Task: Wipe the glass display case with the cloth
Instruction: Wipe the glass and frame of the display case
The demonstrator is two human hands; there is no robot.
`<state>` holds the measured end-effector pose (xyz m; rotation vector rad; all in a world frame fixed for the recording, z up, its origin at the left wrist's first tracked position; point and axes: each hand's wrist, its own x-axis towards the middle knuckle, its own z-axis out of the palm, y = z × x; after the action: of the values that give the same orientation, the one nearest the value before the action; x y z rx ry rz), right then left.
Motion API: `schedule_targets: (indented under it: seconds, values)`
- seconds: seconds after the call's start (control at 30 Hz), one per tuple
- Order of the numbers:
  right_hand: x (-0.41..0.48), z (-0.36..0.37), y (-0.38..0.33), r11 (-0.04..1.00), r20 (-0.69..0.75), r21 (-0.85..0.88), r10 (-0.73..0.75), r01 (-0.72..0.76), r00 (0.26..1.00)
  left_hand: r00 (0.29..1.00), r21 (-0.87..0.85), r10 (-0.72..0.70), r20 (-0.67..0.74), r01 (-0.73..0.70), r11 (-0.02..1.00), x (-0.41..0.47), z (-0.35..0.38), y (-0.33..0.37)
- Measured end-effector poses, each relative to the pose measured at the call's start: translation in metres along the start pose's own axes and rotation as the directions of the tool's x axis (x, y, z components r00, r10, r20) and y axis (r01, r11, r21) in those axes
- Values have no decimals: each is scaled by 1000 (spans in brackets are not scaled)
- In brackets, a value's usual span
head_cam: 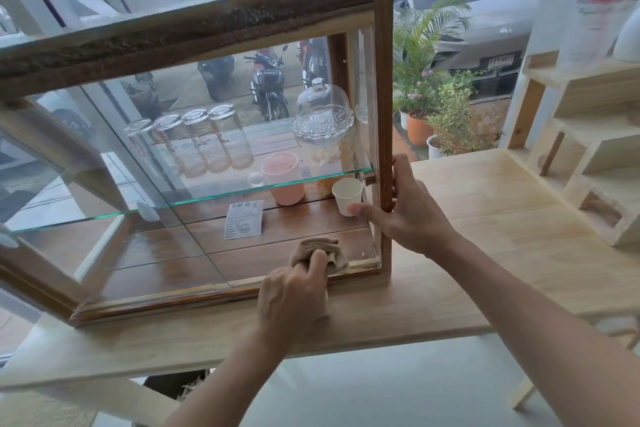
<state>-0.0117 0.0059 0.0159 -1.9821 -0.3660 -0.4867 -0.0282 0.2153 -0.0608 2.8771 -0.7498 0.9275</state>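
Note:
A wood-framed glass display case stands on a pale wooden counter. My left hand is closed around a crumpled beige cloth and presses it against the lower right of the front glass, just above the bottom frame rail. My right hand grips the case's right front corner post, thumb on the front side, fingers wrapped behind. Inside, a glass shelf carries several upturned drinking glasses and a glass dome with a dish.
On the case floor stand a pink mug, a small white paper cup and a printed card. A pale wooden shelf unit rises at the right. Potted plants, motorbikes and cars are outside the window behind.

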Motion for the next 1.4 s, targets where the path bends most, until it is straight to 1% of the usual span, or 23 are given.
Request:
schedule_targets:
  seconds: [0.07, 0.13, 0.23, 0.3, 0.37, 0.43, 0.53, 0.63, 0.7, 0.77, 0.8, 0.83, 0.9, 0.97, 1.0, 1.07, 1.13, 1.2, 1.23, 1.27, 1.33, 1.37, 1.4]
  values:
    - [0, 0, -1, 1000, -4, 0, -1, 1, 1000, 999, -6, 34, -5, -35, 999, 1, 5, 10]
    - [0, 0, -2, 1000, 10, -3, -11, 11, 1000, 996, -34, 25, -87, -28, 999, 9, -2, 4]
    - [1, 1, 0, 1000, 24, 5, -22, 21, 999, 966, -130, -185, -182, 163, 978, 7, -18, -22]
    - [0, 3, 4, 1000, 15, 21, -13, 13, 1000, 956, -182, -244, -160, 215, 960, 0, -16, -19]
    - [-6, 6, 12, 999, 16, 51, -8, 8, 1000, 968, -205, -199, -156, 165, 965, -1, -10, -5]
    - [-18, 10, 27, 998, 71, 57, 9, -13, 997, 964, -197, -172, -203, 132, 972, 10, -13, -1]
    - [-37, 19, 47, 995, 142, -66, 84, -75, 986, 914, -200, -285, -289, 233, 952, 23, -31, -18]
    - [-44, 32, 59, 980, 92, -154, 142, -126, 986, 875, -263, -379, -301, 306, 915, 16, -30, -15]
    - [-43, 38, 63, 972, 46, -183, 160, -149, 986, 903, -275, -328, -278, 252, 928, 19, -26, 5]
    - [-44, 38, 66, 972, 20, -194, 141, -134, 990, 933, -227, -184, -310, 115, 967, 36, -28, 22]
    - [-44, 38, 66, 972, 20, -202, 124, -118, 992, 928, -194, -133, -347, 68, 979, 47, -33, 25]
    - [-43, 37, 67, 973, 25, -208, 108, -101, 994, 916, -171, -114, -384, 51, 984, 56, -38, 22]
    - [-43, 37, 69, 976, 34, -202, 95, -86, 995, 888, -165, -146, -435, 81, 983, 62, -46, 10]
    - [-43, 37, 70, 979, 33, -186, 90, -82, 995, 882, -162, -202, -426, 145, 976, 47, -39, 7]
    - [-43, 37, 70, 980, 30, -183, 85, -78, 996, 894, -148, -208, -397, 161, 976, 39, -33, 11]
    - [-43, 37, 71, 981, 35, -181, 77, -70, 996, 941, -160, -148, -304, 102, 982, 35, -22, 30]
    - [-42, 37, 70, 980, 59, -189, 80, -68, 995, 949, -175, -74, -305, 21, 984, 50, -24, 46]
    - [-42, 35, 69, 978, 63, -197, 87, -73, 994, 910, -166, -122, -397, 60, 984, 69, -38, 40]
    - [-41, 35, 70, 979, 58, -188, 89, -77, 994, 873, -174, -203, -443, 138, 975, 72, -45, 29]
    - [-42, 34, 69, 980, 55, -179, 94, -82, 994, 822, -231, -330, -464, 248, 941, 69, -48, 18]
    - [-42, 34, 69, 979, 59, -180, 107, -95, 992, 667, -433, -602, -440, 429, 793, 50, -41, 8]
    - [-42, 33, 70, 978, 59, -183, 112, -100, 992, 604, -519, -698, -384, 484, 704, 40, -35, 13]
    - [-42, 33, 69, 977, 57, -185, 114, -102, 992, 582, -568, -750, -315, 517, 640, 32, -28, 24]
